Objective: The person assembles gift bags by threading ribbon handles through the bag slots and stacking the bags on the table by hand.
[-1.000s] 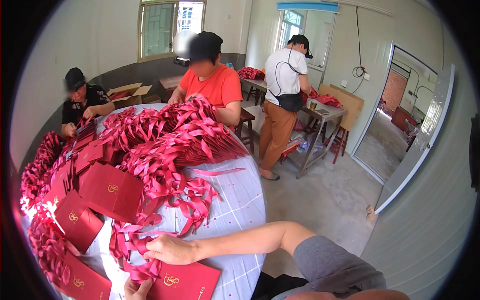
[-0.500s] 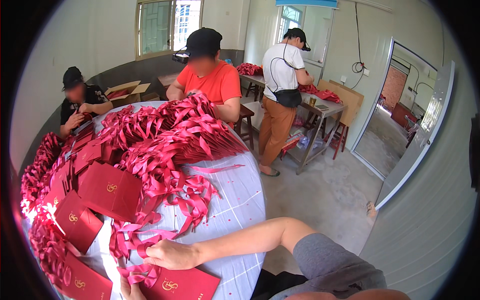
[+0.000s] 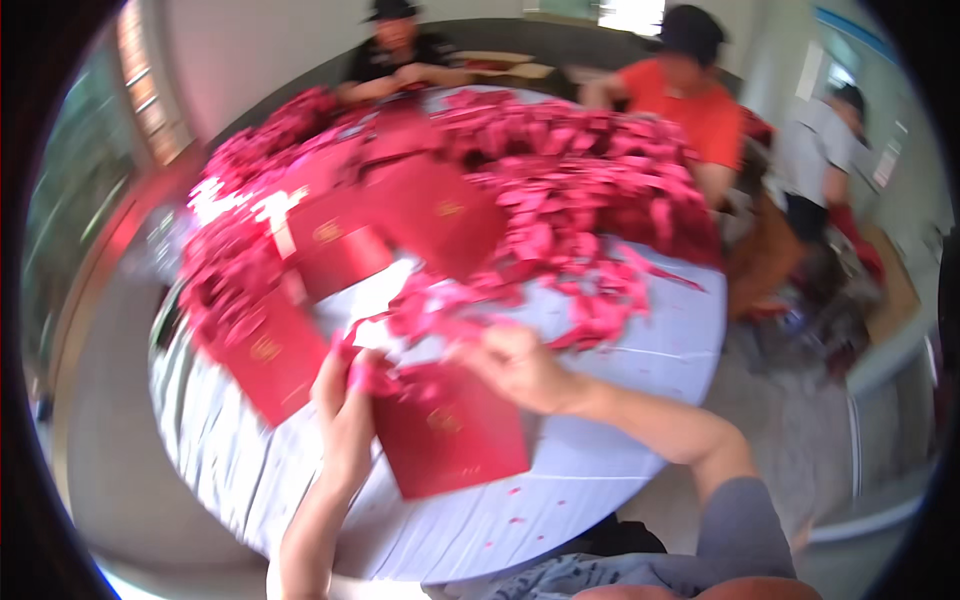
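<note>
Workshop: ribbon-heaped table (image 3: pixel 640 360), seated workers (image 3: pixel 690 95).

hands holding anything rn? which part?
Both hands are at the top edge of a red card folder lying on the round table. Left hand is at its upper left corner, right hand at the upper right; motion blur hides the exact grip.

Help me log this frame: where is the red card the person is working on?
In the head view the red card lies low and centre on the round table, between the left hand and right hand, just below loose red ribbons.
</note>
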`<state>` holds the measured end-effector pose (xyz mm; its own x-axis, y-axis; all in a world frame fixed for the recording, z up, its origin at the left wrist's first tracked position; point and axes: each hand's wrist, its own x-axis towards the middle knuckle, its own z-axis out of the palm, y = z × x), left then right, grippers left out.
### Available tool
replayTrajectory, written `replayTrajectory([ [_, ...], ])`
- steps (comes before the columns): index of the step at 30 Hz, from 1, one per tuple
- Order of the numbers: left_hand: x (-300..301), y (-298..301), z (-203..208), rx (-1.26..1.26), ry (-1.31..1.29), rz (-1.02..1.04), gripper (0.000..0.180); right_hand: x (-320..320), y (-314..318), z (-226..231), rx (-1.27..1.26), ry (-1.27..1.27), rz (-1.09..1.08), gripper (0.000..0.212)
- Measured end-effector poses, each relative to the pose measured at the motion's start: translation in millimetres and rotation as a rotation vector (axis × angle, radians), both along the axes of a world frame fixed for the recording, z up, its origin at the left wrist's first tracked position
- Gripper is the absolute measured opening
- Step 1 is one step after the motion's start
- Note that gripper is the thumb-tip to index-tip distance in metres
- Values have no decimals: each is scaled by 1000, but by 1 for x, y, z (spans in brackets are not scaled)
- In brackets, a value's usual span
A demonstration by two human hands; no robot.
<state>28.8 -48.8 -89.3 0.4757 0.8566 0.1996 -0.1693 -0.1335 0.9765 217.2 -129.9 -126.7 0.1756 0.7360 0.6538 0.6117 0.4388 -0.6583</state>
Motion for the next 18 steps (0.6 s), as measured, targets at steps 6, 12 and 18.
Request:
replayTrajectory([
  [6,-65,20,56,469,-131,172,15,-38,46,71,122,-18,283,19],
  [12,-96,81,64,649,-45,531,23,-71,143,66,164,-86,231,33],
  [18,-200,162,-17,360,479,492,38,-73,168,39,-132,-101,312,31],
])
